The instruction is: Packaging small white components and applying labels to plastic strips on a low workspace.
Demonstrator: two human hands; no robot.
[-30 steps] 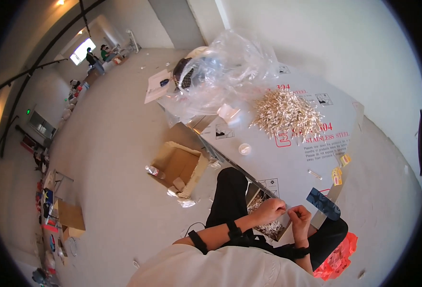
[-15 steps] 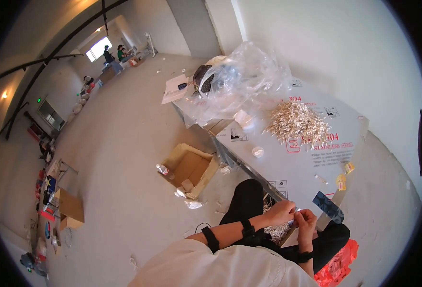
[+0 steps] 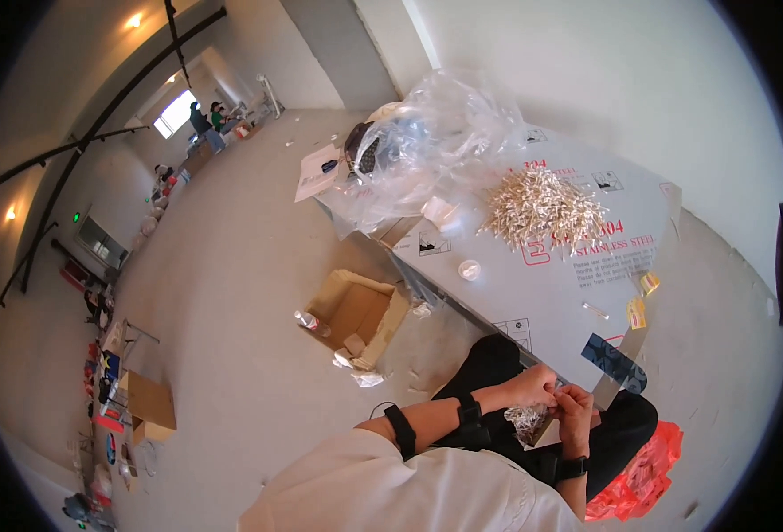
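My left hand (image 3: 533, 387) and my right hand (image 3: 574, 411) meet over my lap at the table's near edge. Both have their fingers pinched together, and whatever is between them is too small or hidden to name. Just below the hands, an open box of cotton swabs (image 3: 526, 422) sits in my lap, partly covered by my arms. On the grey-covered table (image 3: 542, 301) lies a large loose heap of cotton swabs (image 3: 544, 209). A dark patterned flat piece (image 3: 613, 363) rests at the table's edge, close to my right hand.
Yellow packets (image 3: 636, 312) and a small clear tube (image 3: 595, 310) lie on the table, with a round white container (image 3: 469, 269) farther left. Crumpled clear plastic (image 3: 436, 142) covers the far end. A cardboard box (image 3: 356, 315) stands on the floor; a red bag (image 3: 640, 474) lies at right.
My view has shifted a little, so the scene sits slightly differently. Both hands stay pinched close together over the box, with only small finger movement.
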